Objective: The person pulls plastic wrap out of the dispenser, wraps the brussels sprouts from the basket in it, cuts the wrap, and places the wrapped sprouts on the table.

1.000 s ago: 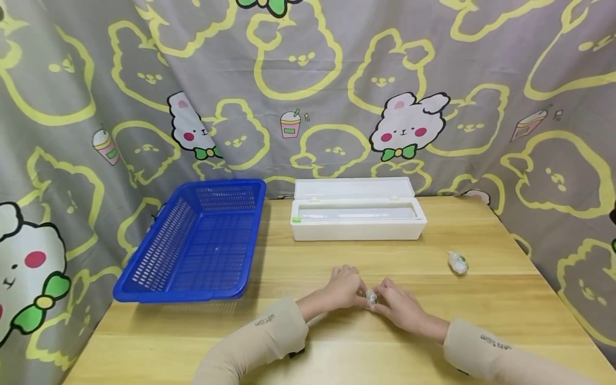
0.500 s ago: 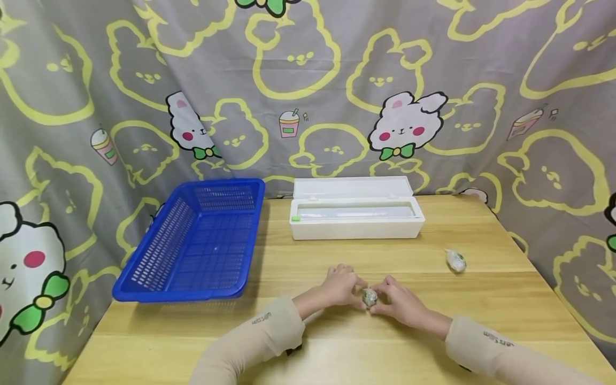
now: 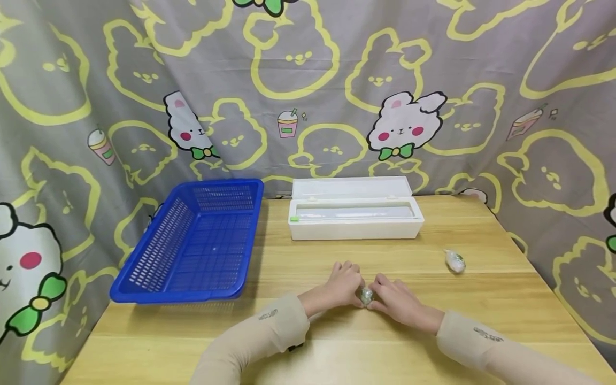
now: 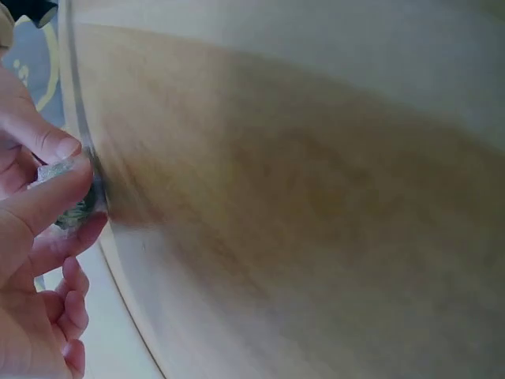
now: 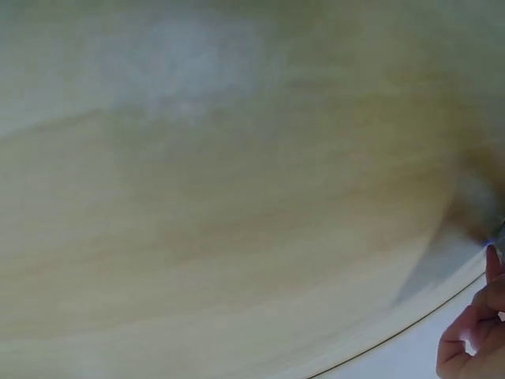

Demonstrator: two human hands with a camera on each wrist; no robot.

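Note:
Between both hands, low over the table in the head view, is a small bundle in clear plastic film [image 3: 367,295] with something green inside. My left hand [image 3: 344,284] pinches it from the left with thumb and fingers. From the other side, my right hand [image 3: 401,303] grips it with thumb and forefinger. The left wrist view shows the green, film-wrapped bundle [image 4: 77,209] between the fingertips. Only part of my right hand [image 5: 477,328] shows at the right edge of its wrist view. A second film-wrapped bundle [image 3: 455,262], whitish with green, lies on the table to the right.
A blue plastic basket [image 3: 250,251] with perforated sides stands at the left of the wooden table [image 3: 385,353]. Toward the back is a long white box [image 3: 356,231], its lid [image 3: 351,187] raised, with clear film inside. A patterned curtain [image 3: 327,160] hangs behind the table.
The bundle turned between the fingers, showing more green half a second ago than now. Both hands shifted slightly and drew closer around it. The second bundle stayed on the table.

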